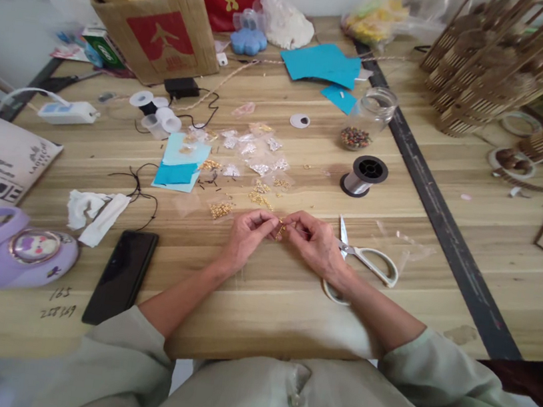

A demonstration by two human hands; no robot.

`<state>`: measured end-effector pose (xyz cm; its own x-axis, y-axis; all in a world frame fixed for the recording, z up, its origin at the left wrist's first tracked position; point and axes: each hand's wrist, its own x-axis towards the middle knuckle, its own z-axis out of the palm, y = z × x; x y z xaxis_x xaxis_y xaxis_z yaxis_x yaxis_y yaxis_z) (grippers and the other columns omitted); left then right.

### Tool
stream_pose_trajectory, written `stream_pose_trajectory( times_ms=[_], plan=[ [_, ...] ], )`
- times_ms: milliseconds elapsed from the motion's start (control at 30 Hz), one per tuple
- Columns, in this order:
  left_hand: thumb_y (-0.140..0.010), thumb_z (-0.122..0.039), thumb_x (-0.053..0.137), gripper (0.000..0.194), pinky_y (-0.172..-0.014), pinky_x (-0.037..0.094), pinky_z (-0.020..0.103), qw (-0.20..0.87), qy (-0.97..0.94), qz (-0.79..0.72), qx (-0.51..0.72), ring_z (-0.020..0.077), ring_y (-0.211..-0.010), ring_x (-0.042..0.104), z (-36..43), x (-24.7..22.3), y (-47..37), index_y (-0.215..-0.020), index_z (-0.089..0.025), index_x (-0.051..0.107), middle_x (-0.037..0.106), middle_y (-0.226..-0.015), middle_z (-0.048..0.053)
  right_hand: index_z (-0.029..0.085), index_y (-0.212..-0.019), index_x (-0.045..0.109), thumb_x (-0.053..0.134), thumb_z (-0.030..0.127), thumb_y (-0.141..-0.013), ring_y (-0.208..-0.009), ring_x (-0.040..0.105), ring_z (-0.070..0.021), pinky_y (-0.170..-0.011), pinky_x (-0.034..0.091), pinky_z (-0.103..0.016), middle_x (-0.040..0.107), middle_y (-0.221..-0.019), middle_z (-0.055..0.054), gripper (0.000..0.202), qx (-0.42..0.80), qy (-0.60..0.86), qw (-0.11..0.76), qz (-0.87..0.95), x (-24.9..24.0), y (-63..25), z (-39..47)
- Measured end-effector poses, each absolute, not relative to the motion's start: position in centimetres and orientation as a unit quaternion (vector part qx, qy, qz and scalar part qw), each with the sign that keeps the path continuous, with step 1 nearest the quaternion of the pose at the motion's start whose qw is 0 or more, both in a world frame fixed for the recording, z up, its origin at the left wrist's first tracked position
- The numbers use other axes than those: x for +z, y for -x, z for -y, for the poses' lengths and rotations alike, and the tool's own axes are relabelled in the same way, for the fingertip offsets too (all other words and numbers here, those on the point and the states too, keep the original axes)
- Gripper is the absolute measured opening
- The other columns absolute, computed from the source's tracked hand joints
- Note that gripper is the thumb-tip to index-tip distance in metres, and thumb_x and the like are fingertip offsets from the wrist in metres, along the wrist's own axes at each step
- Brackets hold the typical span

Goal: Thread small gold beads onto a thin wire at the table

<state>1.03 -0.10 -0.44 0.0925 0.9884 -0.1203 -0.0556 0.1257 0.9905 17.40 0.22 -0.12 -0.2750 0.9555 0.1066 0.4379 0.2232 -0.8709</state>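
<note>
Just below the frame's centre, the left hand (251, 233) pinches the gold beads (280, 230), the right hand's (314, 242) fingertips closed together beside them; they should prove light, hard and slippery, best taken between thumb and forefinger tips.

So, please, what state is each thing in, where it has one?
Left hand: pinching gold-coloured piece
Right hand: pinched, hold unclear
Scissors: open
Glass jar: upright, lidless, partly filled
Wire spool: upright, wound
Phone: lying flat
Cardboard bag: upright, open-topped, loaded

Soft, diffuse light, with stretched, blurry edges.
</note>
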Motion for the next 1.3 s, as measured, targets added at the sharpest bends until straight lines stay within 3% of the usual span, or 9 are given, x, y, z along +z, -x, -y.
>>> stream_pose_trajectory(
  times_ms=[300,567,1300],
  plan=[
    [-0.08,-0.037,0.063,0.027,-0.065,0.05,0.025,0.587,-0.477,-0.488,0.437,0.0126,-0.062,0.061,0.15,-0.78,-0.82,-0.079,-0.011,0.07,0.067,-0.066,0.004,0.015,-0.089,0.063,0.053,0.023,-0.081,-0.048,0.036,-0.0068,-0.049,0.029,-0.019,0.038,-0.053,0.007,0.014,0.379,0.488,0.348,0.705,-0.1,-17.38,-0.21],
    [-0.078,-0.034,0.064,0.025,-0.064,0.047,0.023,0.567,-0.506,-0.493,0.424,0.0114,-0.062,0.057,0.15,0.15,-0.97,-0.068,-0.011,0.068,0.064,-0.063,0.002,0.016,-0.088,0.063,0.051,0.019,-0.082,-0.048,0.033,-0.0071,-0.05,0.029,-0.02,0.036,-0.052,0.007,0.013,0.352,0.466,0.354,0.73,0.04,-17.23,0.02],
    [-0.077,-0.033,0.065,0.021,-0.063,0.048,0.023,0.581,-0.471,-0.481,0.458,0.011,-0.061,0.058,0.12,-0.74,-0.83,-0.07,-0.013,0.067,0.065,-0.065,0.002,0.016,-0.081,0.061,0.053,0.019,-0.081,-0.046,0.032,-0.007,-0.049,0.027,-0.02,0.039,-0.05,0.007,0.009,0.33,0.471,0.351,0.739,0.7,-17.03,0.44]
  ],
)
